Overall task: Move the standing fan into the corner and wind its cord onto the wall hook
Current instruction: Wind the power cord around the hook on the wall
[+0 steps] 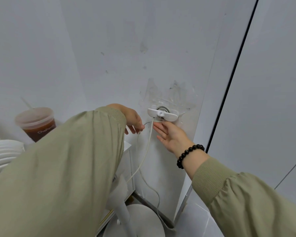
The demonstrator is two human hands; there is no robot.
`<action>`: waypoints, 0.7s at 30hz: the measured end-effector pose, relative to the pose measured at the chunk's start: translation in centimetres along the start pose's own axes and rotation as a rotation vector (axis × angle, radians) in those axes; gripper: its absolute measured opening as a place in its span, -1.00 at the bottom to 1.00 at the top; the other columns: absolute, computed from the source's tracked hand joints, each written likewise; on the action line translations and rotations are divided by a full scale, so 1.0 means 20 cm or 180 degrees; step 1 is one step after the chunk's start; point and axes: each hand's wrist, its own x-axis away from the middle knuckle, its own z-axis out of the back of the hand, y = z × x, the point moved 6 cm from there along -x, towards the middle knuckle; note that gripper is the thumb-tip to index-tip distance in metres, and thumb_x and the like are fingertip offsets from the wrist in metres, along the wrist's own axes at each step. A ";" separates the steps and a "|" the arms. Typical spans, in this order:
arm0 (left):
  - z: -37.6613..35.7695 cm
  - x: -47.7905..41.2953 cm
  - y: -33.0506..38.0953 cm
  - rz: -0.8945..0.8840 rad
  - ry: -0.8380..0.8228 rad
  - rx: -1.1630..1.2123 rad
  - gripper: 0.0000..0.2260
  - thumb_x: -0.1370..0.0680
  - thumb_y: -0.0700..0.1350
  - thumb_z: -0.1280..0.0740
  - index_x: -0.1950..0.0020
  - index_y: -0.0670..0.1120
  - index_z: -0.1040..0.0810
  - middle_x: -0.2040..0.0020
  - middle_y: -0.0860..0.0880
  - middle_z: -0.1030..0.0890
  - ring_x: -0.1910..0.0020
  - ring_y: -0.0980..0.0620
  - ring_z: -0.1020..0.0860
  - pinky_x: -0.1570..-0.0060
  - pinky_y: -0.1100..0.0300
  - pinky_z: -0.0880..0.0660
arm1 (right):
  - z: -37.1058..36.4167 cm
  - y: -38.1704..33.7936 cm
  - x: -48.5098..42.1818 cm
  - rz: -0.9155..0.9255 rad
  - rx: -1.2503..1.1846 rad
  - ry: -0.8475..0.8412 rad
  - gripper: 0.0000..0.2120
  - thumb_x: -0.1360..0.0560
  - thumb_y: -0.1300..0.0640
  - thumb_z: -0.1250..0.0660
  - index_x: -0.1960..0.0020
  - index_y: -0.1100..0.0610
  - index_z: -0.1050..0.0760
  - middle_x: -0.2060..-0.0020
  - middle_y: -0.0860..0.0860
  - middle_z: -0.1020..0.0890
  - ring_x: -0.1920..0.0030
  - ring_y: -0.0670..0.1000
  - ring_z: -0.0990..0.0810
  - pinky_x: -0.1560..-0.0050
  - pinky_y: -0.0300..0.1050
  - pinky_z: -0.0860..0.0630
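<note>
Two olive sleeves fill the foreground. Low between them, the fan point(143, 218) shows only its round white base and pole, standing on the floor close to the foot of the wall. The white cord point(144, 156) climbs from there to the wall hook point(162, 114), where a few turns already lie wound. The left hand point(135, 122) curls its fingers down and pinches the cord just left of the hook. The right hand point(171, 135), with a black bead bracelet point(186, 154) at the wrist, is flat and wide, fingertips touching the cord right beneath the hook. Farther left, a lidded cup point(36, 124) of brown drink stands on a surface.
</note>
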 end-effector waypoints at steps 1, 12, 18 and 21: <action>0.01 -0.01 0.00 -0.0041 0.0094 0.0041 -0.85 -0.59 -0.10 -0.25 0.11 -0.14 -0.54 0.12 -0.04 -0.61 0.11 0.04 -0.56 0.03 0.12 -0.54 | 0.00 -0.01 0.01 -0.0001 0.0081 0.0017 -0.84 -0.58 0.20 -0.16 0.16 0.10 -0.44 -0.02 0.08 -0.62 -0.07 0.00 -0.59 -0.13 -0.13 -0.38; 0.16 0.03 0.07 -0.0149 0.1345 0.0815 -0.76 -0.58 -0.21 -0.26 0.27 -0.27 -0.48 0.59 -0.08 -0.55 0.69 0.12 -0.46 0.57 0.34 -0.46 | 0.00 -0.37 0.34 0.3339 0.3908 0.1136 -0.74 -0.45 0.19 -0.24 0.40 0.16 -0.34 0.46 -0.02 -0.40 0.37 0.01 -0.35 0.38 -0.13 -0.25; 0.17 0.01 0.08 -0.0242 0.1541 0.0815 -0.76 -0.57 -0.21 -0.27 0.27 -0.27 -0.50 0.58 -0.07 -0.55 0.66 0.10 -0.48 0.43 0.26 -0.55 | -0.15 -0.31 0.29 0.4526 0.5684 0.0338 -0.88 -0.31 0.25 -0.27 0.38 0.24 -0.51 0.07 0.14 -0.66 0.18 0.18 -0.55 0.19 -0.04 -0.52; 0.18 -0.02 0.08 -0.0274 0.1587 0.0824 -0.77 -0.57 -0.19 -0.28 0.24 -0.30 -0.53 0.59 -0.07 -0.55 0.62 0.08 -0.50 0.21 0.13 -0.59 | -0.14 -0.29 0.28 0.4616 0.6083 0.0170 -0.90 -0.26 0.26 -0.29 0.30 0.29 -0.55 -0.02 0.18 -0.64 0.21 0.19 -0.57 0.21 -0.03 -0.54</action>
